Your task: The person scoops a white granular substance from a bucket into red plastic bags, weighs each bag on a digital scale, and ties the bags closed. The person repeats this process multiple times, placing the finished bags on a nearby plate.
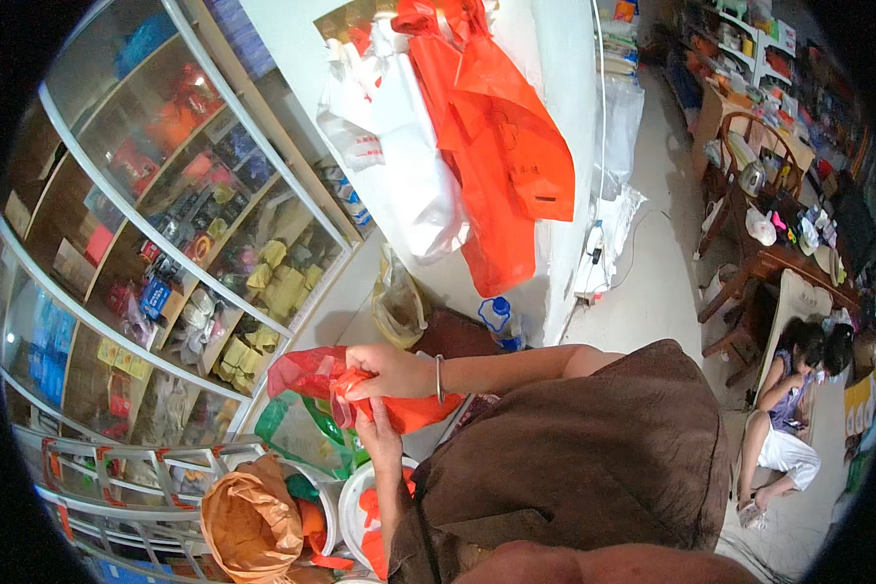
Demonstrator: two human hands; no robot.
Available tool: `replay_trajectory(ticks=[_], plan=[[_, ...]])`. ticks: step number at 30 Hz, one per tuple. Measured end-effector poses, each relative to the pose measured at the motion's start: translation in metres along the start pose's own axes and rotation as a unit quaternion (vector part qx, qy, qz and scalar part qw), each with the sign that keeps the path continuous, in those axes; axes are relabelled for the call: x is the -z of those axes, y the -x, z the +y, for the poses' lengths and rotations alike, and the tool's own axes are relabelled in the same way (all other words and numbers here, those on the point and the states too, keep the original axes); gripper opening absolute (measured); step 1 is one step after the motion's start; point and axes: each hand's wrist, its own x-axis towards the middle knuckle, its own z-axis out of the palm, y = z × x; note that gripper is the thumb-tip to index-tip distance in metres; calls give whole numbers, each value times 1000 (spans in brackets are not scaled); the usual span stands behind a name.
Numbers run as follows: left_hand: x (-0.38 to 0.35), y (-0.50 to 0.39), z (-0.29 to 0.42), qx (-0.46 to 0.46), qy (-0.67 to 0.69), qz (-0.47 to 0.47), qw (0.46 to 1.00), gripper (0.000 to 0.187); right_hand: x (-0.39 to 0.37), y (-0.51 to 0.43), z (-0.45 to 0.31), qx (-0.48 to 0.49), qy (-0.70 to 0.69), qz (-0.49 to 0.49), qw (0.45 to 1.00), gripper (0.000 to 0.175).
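Observation:
My right hand (388, 378), with a bracelet at the wrist, pinches a red plastic bag (422, 413). My left hand (379, 429) meets it from below, its fingers on the same bunched plastic. A thinner, see-through red part (299, 371) sticks out beyond the knuckles to the left. The lower part of the bag sags beneath my right wrist. Whether this is one bag or two, I cannot tell. Under my hands lies a green and clear plastic bag (306, 434). A white bucket (350, 496) with red plastic pieces stands by my left forearm.
White plastic bags (401, 146) and red bags (496, 146) hang on the white wall. Glass-fronted shelves (190, 241) fill the left side. A folded ladder (131, 478) and an orange-brown sack (252, 518) stand below. A seated person (781, 416) is at the right, near wooden chairs.

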Motion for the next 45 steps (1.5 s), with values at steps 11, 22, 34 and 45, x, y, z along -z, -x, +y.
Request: replay_trajectory(ticks=[11, 22, 34, 45], plan=[[-5, -3, 30, -10, 612, 75, 788, 16, 32, 1, -22, -124, -389, -7, 913, 13], [-2, -3, 16, 125, 69, -14, 990, 15, 9, -30, 15, -17, -88, -246, 965, 8], [-3, -10, 0, 233, 206, 55, 949, 40, 15, -35, 62, -105, -82, -277, 951, 16], [14, -19, 5, 208, 360, 59, 908, 28, 38, 23, 54, -151, 118, -136, 972, 20]])
